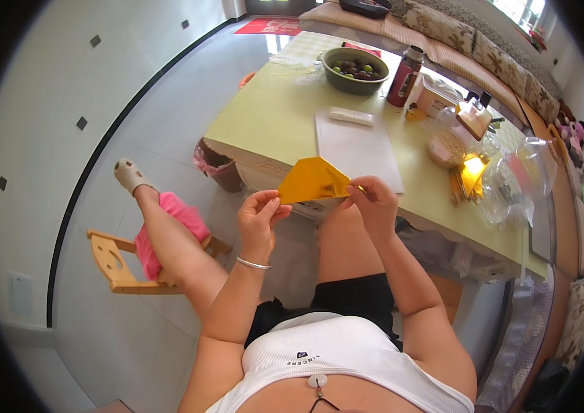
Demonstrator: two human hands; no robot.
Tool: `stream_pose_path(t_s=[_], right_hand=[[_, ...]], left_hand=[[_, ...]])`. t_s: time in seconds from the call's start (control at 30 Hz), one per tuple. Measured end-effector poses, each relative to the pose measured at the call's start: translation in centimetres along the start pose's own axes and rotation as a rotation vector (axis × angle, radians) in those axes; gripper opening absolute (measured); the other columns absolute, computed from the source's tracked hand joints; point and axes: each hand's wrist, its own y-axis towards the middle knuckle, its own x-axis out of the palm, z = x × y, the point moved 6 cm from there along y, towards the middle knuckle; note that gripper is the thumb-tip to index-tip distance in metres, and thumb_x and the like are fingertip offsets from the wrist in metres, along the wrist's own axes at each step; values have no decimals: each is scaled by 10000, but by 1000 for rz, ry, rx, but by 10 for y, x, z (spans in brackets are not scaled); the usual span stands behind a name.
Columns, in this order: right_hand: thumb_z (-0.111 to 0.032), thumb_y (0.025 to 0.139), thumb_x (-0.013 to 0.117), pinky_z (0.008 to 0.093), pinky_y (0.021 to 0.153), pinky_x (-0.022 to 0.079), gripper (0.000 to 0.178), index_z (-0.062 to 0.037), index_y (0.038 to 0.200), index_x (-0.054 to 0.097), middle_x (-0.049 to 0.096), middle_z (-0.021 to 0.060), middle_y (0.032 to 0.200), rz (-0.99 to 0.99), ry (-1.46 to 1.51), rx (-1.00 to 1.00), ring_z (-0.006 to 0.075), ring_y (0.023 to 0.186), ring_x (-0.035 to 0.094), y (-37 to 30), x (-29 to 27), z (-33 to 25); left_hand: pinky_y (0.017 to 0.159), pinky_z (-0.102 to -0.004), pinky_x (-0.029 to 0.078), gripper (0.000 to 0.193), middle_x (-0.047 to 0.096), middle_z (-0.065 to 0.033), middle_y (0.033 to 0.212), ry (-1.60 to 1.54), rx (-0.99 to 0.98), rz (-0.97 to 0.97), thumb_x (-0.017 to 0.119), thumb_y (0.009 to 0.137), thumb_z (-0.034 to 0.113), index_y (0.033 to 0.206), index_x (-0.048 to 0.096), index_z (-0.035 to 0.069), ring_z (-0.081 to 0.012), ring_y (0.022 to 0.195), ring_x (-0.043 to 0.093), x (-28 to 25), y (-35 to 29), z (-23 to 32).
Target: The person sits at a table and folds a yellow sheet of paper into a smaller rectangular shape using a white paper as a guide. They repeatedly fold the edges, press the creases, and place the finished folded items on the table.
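Observation:
A sheet of shiny gold paper (311, 180), folded to a shape with slanted upper corners and a straight lower edge, is held up between my hands above my lap. My left hand (262, 212) pinches its left corner between thumb and fingers. At the opposite corner, my right hand (373, 198) grips the paper with closed fingertips. Just beyond the paper, the near edge of the table (264, 110) carries a white pad of paper (368, 155) with a white oblong object (352, 116) lying on it.
A green bowl of grapes (354, 71) and a dark red flask (405, 76) stand farther back. More gold paper (472, 172) lies among clear plastic containers (512, 179) at the right. A bin (222, 165) stands beside the table; a wooden stool (116, 261) with pink cloth is at left.

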Motion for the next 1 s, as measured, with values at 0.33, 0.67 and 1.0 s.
stream_pose_path(t_s=[0.33,0.67,1.0], right_hand=[[32,974,609,269,734,593,136,62,1090,673,705,95,957,-134,158,161,194,817,731,-39,66,-13],[44,967,607,269,715,615,94,70,1036,665,678,82,961,-340,66,216,168,777,697,-74,103,-16],[33,961,611,220,493,490,20,32,949,628,675,68,787,-438,-53,110,123,546,644,-107,128,-42]], left_hand=[[700,-287,626,220,741,-113,934,3,176,87,675,932,-8,1151,701,-7,-187,748,733,-70,-54,47],[653,-258,574,141,735,-97,856,265,118,126,699,920,11,1055,716,-23,-182,713,726,-122,-113,71],[600,-259,553,32,730,-137,822,272,57,173,642,958,19,969,639,-11,-172,642,699,-133,-164,87]])
